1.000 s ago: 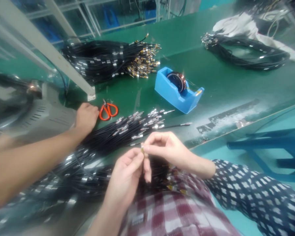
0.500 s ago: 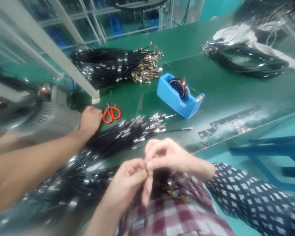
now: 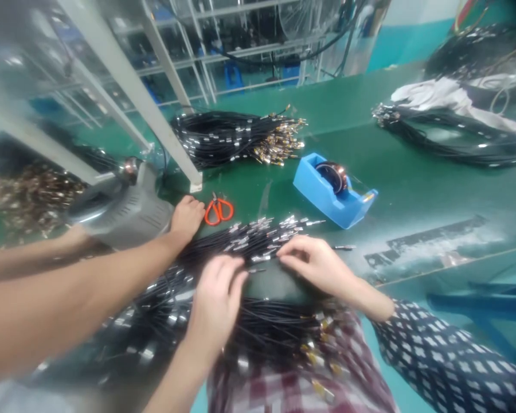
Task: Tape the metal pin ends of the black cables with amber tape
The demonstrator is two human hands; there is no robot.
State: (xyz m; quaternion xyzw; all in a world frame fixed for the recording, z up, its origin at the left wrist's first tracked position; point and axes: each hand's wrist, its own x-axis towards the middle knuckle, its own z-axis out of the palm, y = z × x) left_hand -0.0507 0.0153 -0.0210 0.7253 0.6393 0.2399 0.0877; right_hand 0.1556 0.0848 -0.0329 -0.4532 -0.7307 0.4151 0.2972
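The left hand (image 3: pixel 218 292) is over the near edge of the table (image 3: pixel 413 192), fingers bent and thumb close to the forefinger; a cable tip (image 3: pixel 256 271) shows just beyond the thumb, but whether the hand has hold of it I cannot tell. The right hand (image 3: pixel 318 263), below a patterned sleeve (image 3: pixel 447 350), has thumb and forefinger curved to a narrow gap at their tips, by the silver ends of the near cables (image 3: pixel 258 236); I cannot tell if anything is pinched there. These cables lie on the table just past both hands. More cables, the yellow-ended ones (image 3: pixel 275 321), lie below the hands, their ends over a checked apron (image 3: pixel 284 396). Beyond the right hand sits a blue dispenser (image 3: pixel 335 198) with a roll of tape (image 3: pixel 333 175). Orange-handled snips (image 3: pixel 218 211) lie past the near cables, just beside a co-worker's hand (image 3: pixel 189 215), which is next to a grey machine (image 3: pixel 133 215). The far cables (image 3: pixel 223 136) lie behind the snips
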